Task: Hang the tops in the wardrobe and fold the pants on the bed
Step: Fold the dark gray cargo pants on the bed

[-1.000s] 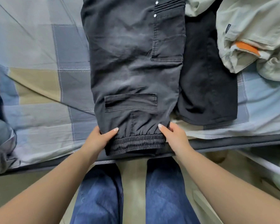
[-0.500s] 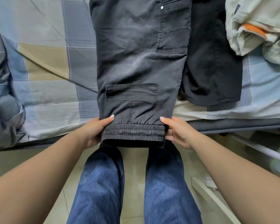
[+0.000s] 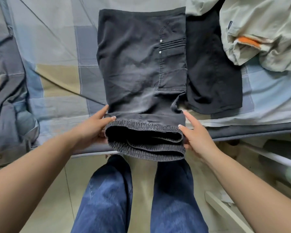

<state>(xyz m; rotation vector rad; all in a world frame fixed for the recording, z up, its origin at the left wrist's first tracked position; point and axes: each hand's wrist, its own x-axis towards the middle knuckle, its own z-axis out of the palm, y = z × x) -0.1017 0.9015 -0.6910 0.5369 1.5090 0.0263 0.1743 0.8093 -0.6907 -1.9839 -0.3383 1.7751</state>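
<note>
Dark grey cargo pants [image 3: 138,68] lie lengthwise on the checked bed sheet [image 3: 57,78], legs stacked. Their elastic cuffs [image 3: 144,142] are lifted off the bed edge toward me, so I look into the cuff openings. My left hand [image 3: 92,128] grips the left side of the cuffs, thumb on top. My right hand [image 3: 195,133] holds the right side, thumb on the elastic and fingers reaching along the leg. A black garment [image 3: 213,78] lies flat right of the pants. A pale green top with an orange patch [image 3: 259,34] is bunched at the far right.
A crumpled blue-grey garment [image 3: 8,91] sits at the bed's left edge. The dark mattress edge [image 3: 252,132] runs below the sheet. My legs in blue jeans [image 3: 107,199] stand on the tiled floor. A white rail [image 3: 275,160] slants at lower right.
Both hands have raised the cuffs off the bed edge and moved them forward over the leg; the lower cargo pocket is now hidden under the lifted part.
</note>
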